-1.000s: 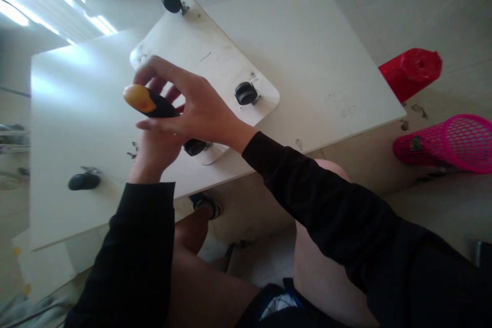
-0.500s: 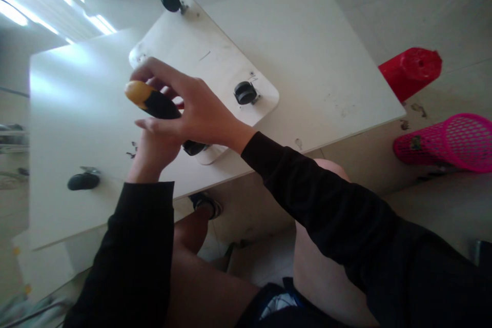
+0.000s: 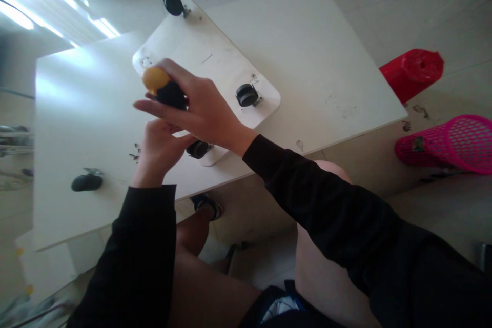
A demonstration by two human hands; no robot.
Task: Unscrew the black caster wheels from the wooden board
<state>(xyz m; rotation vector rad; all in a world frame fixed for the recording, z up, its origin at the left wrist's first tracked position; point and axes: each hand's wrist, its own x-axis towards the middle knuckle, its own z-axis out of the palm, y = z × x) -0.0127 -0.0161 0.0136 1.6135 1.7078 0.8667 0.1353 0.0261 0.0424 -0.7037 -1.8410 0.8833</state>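
My right hand (image 3: 205,107) is wrapped round the yellow-and-black handle of a screwdriver (image 3: 169,93). The butt of that handle faces up toward me, and its tip is hidden below my hands. Just under it, my left hand (image 3: 159,146) is closed, its fingertips mostly covered by the right hand. Its thumb reaches to a black caster (image 3: 198,149) at the near corner of a white board (image 3: 219,51) with rounded corners. Two more black casters, one at the right corner (image 3: 247,95) and one at the far corner (image 3: 172,2), stand on this board. The left corner carries screw holes.
The board lies on a white table (image 3: 307,61). A loose black caster (image 3: 87,182) rests on the table at the left, near small dark screws (image 3: 134,152). Beyond the right edge are a red bin (image 3: 413,74) and a pink mesh basket (image 3: 442,146) on the floor.
The screwdriver handle has tipped more upright and moved slightly right, with my right hand round it. My left hand has shifted a little up and right, and more of it shows.
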